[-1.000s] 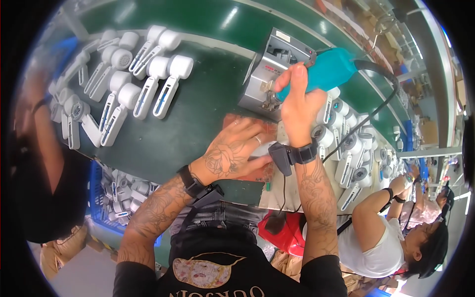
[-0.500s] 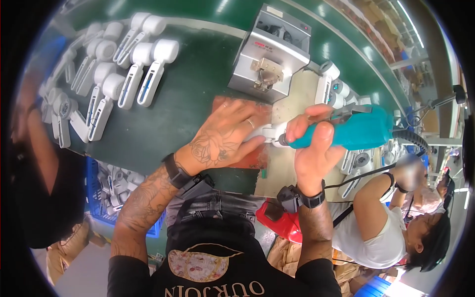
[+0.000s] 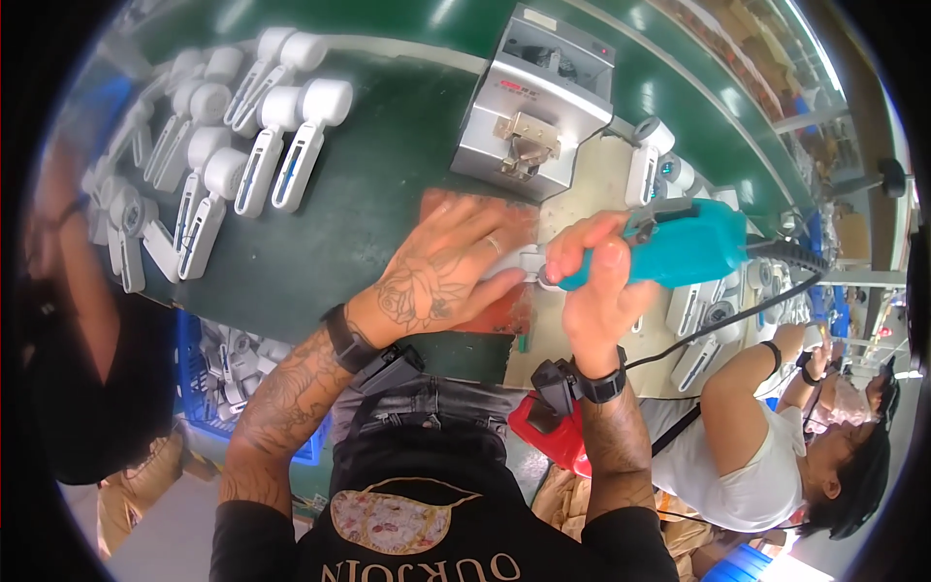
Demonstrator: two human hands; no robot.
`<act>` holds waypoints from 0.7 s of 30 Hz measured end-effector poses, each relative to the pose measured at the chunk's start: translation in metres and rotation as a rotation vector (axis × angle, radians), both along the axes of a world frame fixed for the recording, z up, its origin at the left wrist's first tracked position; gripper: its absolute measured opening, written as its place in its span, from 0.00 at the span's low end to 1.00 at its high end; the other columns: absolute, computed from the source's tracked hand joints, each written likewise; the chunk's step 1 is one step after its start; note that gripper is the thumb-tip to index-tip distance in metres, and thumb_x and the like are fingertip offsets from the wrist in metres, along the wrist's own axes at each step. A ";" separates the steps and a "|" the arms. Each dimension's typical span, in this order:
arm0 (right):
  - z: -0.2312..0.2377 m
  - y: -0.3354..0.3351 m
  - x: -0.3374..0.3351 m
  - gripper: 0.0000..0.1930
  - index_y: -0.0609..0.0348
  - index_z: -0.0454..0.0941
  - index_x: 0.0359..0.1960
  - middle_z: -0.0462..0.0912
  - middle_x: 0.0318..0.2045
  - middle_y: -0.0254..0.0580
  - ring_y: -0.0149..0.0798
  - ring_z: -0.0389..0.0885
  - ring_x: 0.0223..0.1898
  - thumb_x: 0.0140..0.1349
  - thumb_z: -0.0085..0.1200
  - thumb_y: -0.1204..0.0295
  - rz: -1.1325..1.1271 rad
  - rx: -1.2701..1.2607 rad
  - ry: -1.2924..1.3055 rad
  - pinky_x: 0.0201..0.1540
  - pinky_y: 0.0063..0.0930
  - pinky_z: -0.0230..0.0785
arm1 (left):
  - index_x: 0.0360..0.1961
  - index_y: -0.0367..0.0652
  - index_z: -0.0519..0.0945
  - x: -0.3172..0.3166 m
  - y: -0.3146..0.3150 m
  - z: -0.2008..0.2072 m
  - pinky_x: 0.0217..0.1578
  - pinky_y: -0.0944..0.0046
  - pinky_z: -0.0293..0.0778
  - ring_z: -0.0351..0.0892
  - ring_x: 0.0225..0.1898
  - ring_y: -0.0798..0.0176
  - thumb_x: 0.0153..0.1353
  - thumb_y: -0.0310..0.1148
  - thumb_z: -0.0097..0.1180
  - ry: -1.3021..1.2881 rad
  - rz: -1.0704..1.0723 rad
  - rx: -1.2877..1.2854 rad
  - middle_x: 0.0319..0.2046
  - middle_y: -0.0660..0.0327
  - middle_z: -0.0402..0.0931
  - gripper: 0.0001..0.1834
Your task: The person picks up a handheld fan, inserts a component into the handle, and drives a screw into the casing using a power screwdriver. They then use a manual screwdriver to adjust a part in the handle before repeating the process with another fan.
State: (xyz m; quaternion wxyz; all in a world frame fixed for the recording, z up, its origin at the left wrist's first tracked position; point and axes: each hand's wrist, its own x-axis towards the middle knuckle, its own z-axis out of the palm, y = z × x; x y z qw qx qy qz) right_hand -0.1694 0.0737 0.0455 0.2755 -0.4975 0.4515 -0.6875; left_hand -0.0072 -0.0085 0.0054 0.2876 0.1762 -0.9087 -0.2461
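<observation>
My left hand [image 3: 427, 267] is closed over a white plastic piece, apparently a handheld fan [image 3: 528, 262], and presses it on the red mat [image 3: 490, 318]. Most of that piece is hidden under the fingers. My right hand [image 3: 599, 291] is wrapped round a teal electric screwdriver [image 3: 693, 244], held nearly level. Its tip points left and meets the end of the white piece beside my left fingertips. The exact contact point is too small to make out. A black cord runs from the back of the screwdriver.
A metal box-shaped machine [image 3: 529, 121] stands behind my hands. White handheld fans [image 3: 301, 160] lie in rows at the left; more fans [image 3: 645, 175] lie at the right. A blue basket [image 3: 199, 388] of white parts sits below the table's left edge. Co-workers [image 3: 747, 436] flank me.
My right hand and the screwdriver have shifted slightly left, and the cord has swung. My left hand stays on the white piece.
</observation>
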 end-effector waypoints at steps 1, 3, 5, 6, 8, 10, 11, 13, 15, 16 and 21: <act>0.002 0.002 0.001 0.19 0.64 0.69 0.40 0.72 0.23 0.40 0.38 0.73 0.24 0.74 0.52 0.56 -0.027 0.031 0.013 0.29 0.33 0.69 | 0.53 0.40 0.79 -0.002 0.001 0.004 0.54 0.48 0.70 0.74 0.54 0.46 0.59 0.37 0.62 0.037 0.014 -0.032 0.51 0.52 0.76 0.22; -0.014 0.017 -0.009 0.17 0.64 0.71 0.42 0.73 0.24 0.39 0.37 0.73 0.26 0.75 0.49 0.59 -0.121 0.089 0.170 0.31 0.32 0.69 | 0.52 0.41 0.80 -0.009 0.006 0.005 0.53 0.47 0.70 0.78 0.50 0.46 0.53 0.35 0.64 0.160 0.022 -0.148 0.49 0.52 0.79 0.23; -0.035 0.025 -0.013 0.16 0.64 0.72 0.45 0.73 0.25 0.38 0.34 0.74 0.29 0.76 0.48 0.60 -0.170 0.107 -0.087 0.34 0.30 0.70 | 0.52 0.42 0.80 -0.013 0.010 0.001 0.55 0.49 0.70 0.78 0.52 0.48 0.53 0.34 0.65 0.165 0.027 -0.059 0.50 0.54 0.79 0.23; -0.020 0.024 -0.008 0.17 0.64 0.72 0.45 0.73 0.25 0.36 0.32 0.73 0.28 0.76 0.48 0.58 -0.163 0.148 -0.089 0.34 0.29 0.70 | 0.53 0.43 0.80 -0.007 0.010 -0.003 0.58 0.49 0.69 0.76 0.55 0.48 0.54 0.36 0.66 0.163 -0.014 -0.037 0.53 0.54 0.77 0.24; -0.004 0.031 -0.001 0.18 0.61 0.71 0.47 0.72 0.24 0.34 0.31 0.72 0.26 0.75 0.51 0.55 -0.221 0.124 -0.180 0.30 0.28 0.68 | 0.53 0.43 0.80 -0.002 0.017 -0.008 0.61 0.50 0.68 0.73 0.58 0.48 0.56 0.36 0.66 0.186 -0.040 -0.068 0.56 0.55 0.76 0.23; 0.021 0.042 0.013 0.21 0.59 0.70 0.47 0.68 0.22 0.32 0.30 0.68 0.23 0.74 0.51 0.50 -0.232 -0.019 -0.306 0.27 0.27 0.63 | 0.51 0.44 0.79 0.007 0.031 -0.005 0.55 0.53 0.74 0.75 0.57 0.52 0.56 0.36 0.67 0.085 -0.052 -0.177 0.53 0.57 0.77 0.21; 0.026 0.049 0.017 0.21 0.59 0.70 0.47 0.68 0.22 0.32 0.30 0.68 0.23 0.74 0.51 0.50 -0.194 -0.021 -0.302 0.27 0.27 0.63 | 0.49 0.43 0.78 0.013 0.038 -0.001 0.57 0.53 0.72 0.74 0.58 0.52 0.56 0.36 0.66 0.006 -0.041 -0.178 0.51 0.56 0.76 0.20; 0.032 0.064 0.022 0.24 0.57 0.71 0.46 0.65 0.20 0.31 0.28 0.63 0.21 0.73 0.48 0.45 -0.221 -0.211 -0.410 0.26 0.24 0.58 | 0.48 0.44 0.78 0.023 0.042 0.003 0.55 0.55 0.74 0.77 0.55 0.53 0.56 0.36 0.66 -0.009 0.019 -0.266 0.46 0.57 0.77 0.20; 0.037 0.082 0.020 0.24 0.55 0.71 0.46 0.64 0.20 0.30 0.27 0.62 0.21 0.74 0.45 0.44 -0.208 -0.287 -0.390 0.25 0.22 0.56 | 0.50 0.43 0.78 0.028 0.040 0.009 0.53 0.55 0.76 0.80 0.54 0.53 0.58 0.35 0.65 0.079 0.024 -0.088 0.47 0.56 0.80 0.19; 0.037 0.088 0.020 0.23 0.56 0.70 0.45 0.64 0.20 0.30 0.27 0.62 0.21 0.75 0.44 0.45 -0.170 -0.311 -0.372 0.25 0.22 0.56 | 0.52 0.42 0.78 0.040 0.032 0.022 0.54 0.55 0.76 0.80 0.54 0.51 0.60 0.35 0.64 0.161 0.106 0.089 0.49 0.54 0.80 0.19; 0.013 0.109 0.016 0.34 0.63 0.69 0.44 0.70 0.24 0.42 0.38 0.70 0.25 0.69 0.46 0.37 -0.282 -0.085 -0.190 0.28 0.31 0.65 | 0.64 0.34 0.71 0.142 -0.040 0.009 0.64 0.56 0.68 0.75 0.62 0.51 0.67 0.31 0.58 0.496 0.771 0.395 0.59 0.47 0.75 0.26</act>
